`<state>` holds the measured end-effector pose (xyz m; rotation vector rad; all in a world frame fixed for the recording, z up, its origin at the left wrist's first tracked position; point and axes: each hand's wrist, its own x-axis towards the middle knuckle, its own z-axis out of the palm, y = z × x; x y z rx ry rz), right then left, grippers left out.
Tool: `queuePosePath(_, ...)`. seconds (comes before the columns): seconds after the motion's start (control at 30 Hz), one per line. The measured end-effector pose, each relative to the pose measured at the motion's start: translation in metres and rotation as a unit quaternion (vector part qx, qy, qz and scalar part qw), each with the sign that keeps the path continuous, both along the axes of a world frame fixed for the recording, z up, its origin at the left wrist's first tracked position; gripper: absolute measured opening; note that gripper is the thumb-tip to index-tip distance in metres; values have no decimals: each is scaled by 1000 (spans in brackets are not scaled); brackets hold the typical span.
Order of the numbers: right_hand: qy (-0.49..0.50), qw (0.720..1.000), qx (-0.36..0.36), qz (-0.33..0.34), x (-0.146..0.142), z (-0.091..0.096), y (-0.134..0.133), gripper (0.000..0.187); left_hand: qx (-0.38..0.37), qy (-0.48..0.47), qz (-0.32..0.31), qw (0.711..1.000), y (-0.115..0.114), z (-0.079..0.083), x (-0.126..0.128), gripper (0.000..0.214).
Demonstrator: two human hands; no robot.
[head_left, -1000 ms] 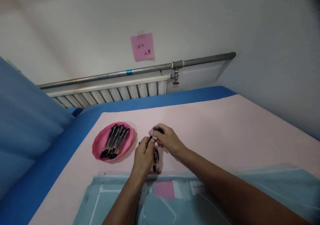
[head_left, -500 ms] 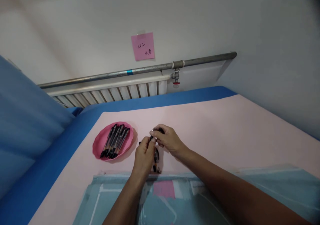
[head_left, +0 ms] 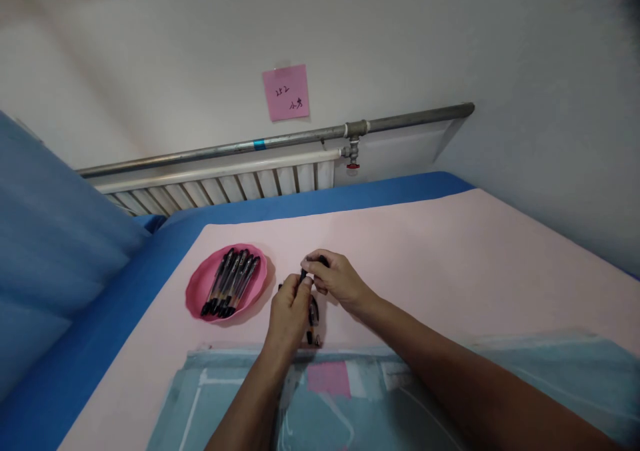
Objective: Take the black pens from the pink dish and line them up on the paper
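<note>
My left hand [head_left: 289, 311] and my right hand [head_left: 336, 279] meet over the pink sheet [head_left: 450, 257], both pinched on one small black pen part [head_left: 303, 274] between the fingertips. Under my hands lie a loose black pen [head_left: 312, 317] and small pieces on the sheet, partly hidden by my fingers. To the left, a pink dish [head_left: 200, 284] holds several black pens [head_left: 231, 283] side by side.
A pale blue-green cloth [head_left: 525, 377] with a pink patch covers the near edge. Blue bedding [head_left: 90, 344] surrounds the pink sheet on the left and back. A radiator [head_left: 225, 187], a metal pipe [head_left: 410, 119] and a pink note [head_left: 285, 92] are on the wall behind.
</note>
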<state>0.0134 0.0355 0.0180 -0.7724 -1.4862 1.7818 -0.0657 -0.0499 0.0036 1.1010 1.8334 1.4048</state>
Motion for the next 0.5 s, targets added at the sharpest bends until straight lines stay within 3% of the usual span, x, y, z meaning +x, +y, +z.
queuePosePath(0.5,2,1000,2,-3,-1,-1,-1,14,2,-22,21,1000,1,1,0,27)
